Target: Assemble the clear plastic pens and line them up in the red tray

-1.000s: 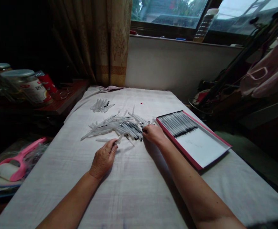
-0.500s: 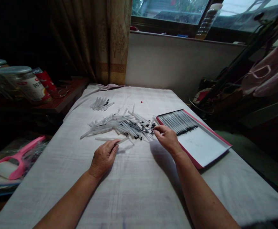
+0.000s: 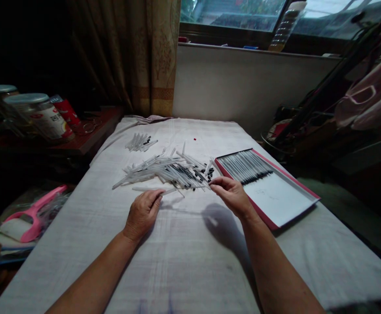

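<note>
My left hand [image 3: 143, 213] is closed, pinching a clear pen barrel [image 3: 169, 192] that points right. Opposite it, my right hand [image 3: 231, 194] has thumb and forefinger pressed together on the end of a thin pen refill [image 3: 197, 187], which stretches left toward the barrel. I cannot tell whether the two touch. Just beyond both hands lies a loose pile of clear pen barrels [image 3: 141, 172], with dark refills [image 3: 177, 169] and small black pen parts [image 3: 211, 171] at its right side. A shallow red-edged box [image 3: 282, 200] beside my right hand holds a row of pens [image 3: 247, 165].
A smaller group of barrels [image 3: 139, 141] lies farther back on the cloth-covered table [image 3: 183, 261], and a tiny red piece [image 3: 194, 139] sits near the far edge. Jars [image 3: 42, 117] stand on a wooden surface at left, above a pink-handled item [image 3: 35, 213].
My right hand has drawn back slightly from the black parts, bringing the thin refill into line with the barrel. My left hand stays almost still. The view has shifted a little.
</note>
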Tool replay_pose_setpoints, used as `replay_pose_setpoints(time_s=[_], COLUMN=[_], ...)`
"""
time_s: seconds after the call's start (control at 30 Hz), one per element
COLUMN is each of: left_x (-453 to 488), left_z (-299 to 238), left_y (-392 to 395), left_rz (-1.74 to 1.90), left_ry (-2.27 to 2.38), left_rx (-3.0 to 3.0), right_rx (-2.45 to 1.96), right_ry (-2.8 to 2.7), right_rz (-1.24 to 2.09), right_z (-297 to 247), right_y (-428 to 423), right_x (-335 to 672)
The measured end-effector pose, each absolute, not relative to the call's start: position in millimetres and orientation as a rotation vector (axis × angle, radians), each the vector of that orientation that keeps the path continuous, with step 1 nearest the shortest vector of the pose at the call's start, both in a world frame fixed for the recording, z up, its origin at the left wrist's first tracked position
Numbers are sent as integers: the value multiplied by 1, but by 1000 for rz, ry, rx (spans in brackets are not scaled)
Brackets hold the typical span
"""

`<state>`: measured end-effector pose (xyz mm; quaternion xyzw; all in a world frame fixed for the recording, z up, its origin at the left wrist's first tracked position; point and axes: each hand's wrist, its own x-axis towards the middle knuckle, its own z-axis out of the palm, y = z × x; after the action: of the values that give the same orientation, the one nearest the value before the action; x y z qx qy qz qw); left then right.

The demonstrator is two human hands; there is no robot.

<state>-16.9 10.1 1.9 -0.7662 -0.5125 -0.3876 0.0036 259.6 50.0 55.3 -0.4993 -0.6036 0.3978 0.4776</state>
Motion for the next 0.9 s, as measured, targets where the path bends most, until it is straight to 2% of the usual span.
replay_pose_setpoints(time_s=[0.47,0.9], left_x=[-17,-4], left_z=[0,14], left_y=[9,-3], left_rz=[-1189,-1050], left_ry=[-1572,-1394], left_rx=[-2413,-2457], right_rx=[-1255,-1053], right_ry=[-1438,-1647], right_rz=[987,1243], right_z=[56,37], right_y=[50,44], right_x=[264,228])
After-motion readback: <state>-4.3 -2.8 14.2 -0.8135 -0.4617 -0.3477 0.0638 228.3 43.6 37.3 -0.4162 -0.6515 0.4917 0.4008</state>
